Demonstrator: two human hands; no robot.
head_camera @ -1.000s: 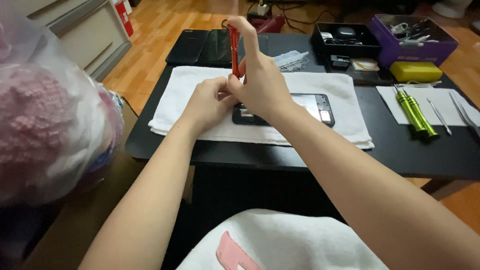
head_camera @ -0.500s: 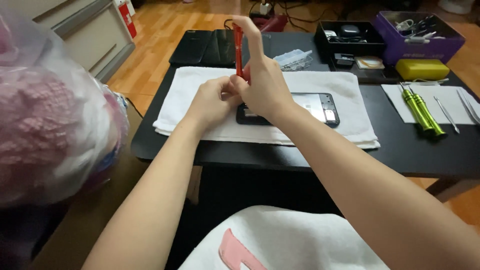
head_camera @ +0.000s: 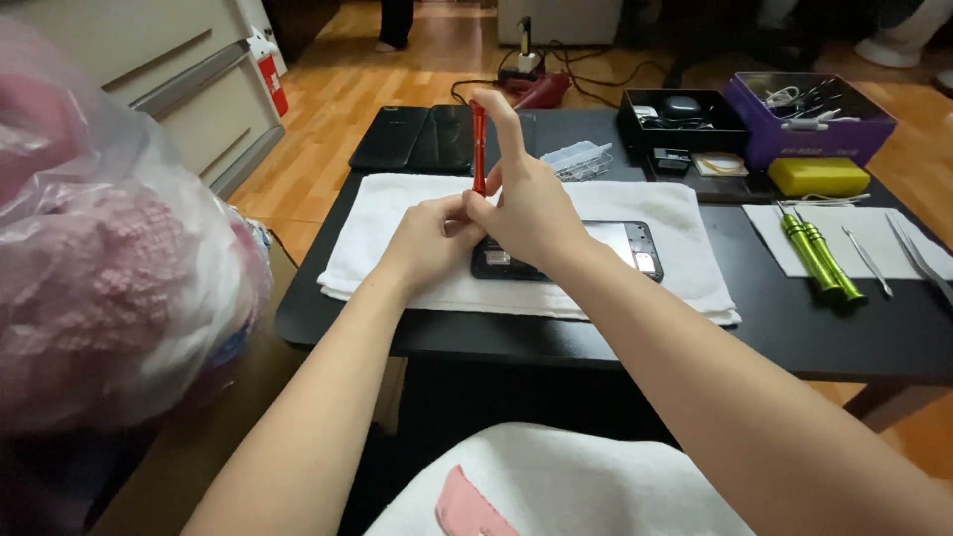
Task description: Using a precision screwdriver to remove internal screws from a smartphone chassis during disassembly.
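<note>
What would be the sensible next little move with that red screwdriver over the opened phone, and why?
Probably a slow twist of the red screwdriver. The right hand holds it upright with a fingertip on its top, and the left hand pinches near its lower end, over the opened phone on the white towel. The tip itself is hidden.
</note>
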